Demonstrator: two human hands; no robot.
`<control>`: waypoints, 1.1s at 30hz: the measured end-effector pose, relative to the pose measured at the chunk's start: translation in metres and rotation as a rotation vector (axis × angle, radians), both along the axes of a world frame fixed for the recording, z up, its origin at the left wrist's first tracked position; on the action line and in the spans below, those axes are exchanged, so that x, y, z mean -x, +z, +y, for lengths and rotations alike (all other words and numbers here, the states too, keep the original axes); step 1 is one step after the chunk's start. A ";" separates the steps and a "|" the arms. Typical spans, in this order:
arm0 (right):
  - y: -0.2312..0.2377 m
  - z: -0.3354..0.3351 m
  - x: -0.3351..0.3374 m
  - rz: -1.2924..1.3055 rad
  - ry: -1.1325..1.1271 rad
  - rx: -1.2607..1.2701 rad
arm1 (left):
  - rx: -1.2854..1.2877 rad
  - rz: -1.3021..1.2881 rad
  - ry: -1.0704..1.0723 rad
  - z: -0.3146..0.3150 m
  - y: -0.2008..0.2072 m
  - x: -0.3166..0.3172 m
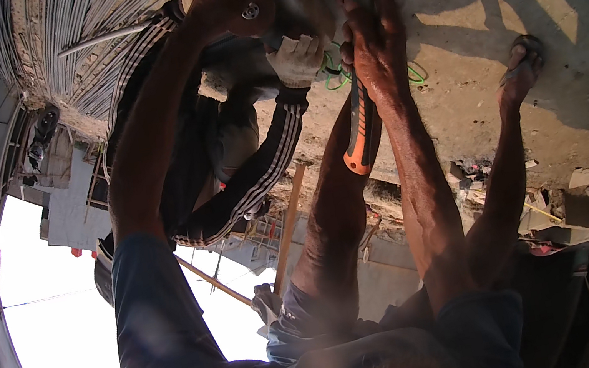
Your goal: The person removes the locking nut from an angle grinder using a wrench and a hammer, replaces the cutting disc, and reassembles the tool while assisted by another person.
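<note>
While in right grip (378, 53), handle (359, 120) (orange-black).

My left hand (227, 4) at twelve o'clock and right hand (377, 49) at one make two. I count one orange-and-black tool handle (359, 125) toward two, one work glove (296, 60) at twelve, many thin rods (67, 25) toward ten.

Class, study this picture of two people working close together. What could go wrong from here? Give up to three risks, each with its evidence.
1. The right hand grips an orange-and-black handle near a co-worker's gloved hand; a slip might strike it.
2. The bare left hand is by a round disc; its fingers might get scraped, though its exact hold is unclear.
3. The looped green cord beside the right hand might snag.
</note>
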State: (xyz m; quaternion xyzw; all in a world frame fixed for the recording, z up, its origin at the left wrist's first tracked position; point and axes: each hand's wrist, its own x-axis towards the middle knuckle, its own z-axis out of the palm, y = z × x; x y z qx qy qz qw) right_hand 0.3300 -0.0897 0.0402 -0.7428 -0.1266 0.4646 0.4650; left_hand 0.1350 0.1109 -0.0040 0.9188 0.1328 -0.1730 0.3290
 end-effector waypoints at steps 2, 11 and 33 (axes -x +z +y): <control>0.003 -0.001 -0.002 -0.004 -0.032 0.019 | -0.006 -0.045 -0.054 0.007 -0.006 -0.003; 0.000 -0.001 0.002 -0.010 -0.080 0.026 | 0.316 0.462 0.373 0.005 0.012 -0.025; 0.020 0.009 -0.019 -0.372 0.229 -0.092 | 0.311 0.450 0.215 0.010 0.017 -0.027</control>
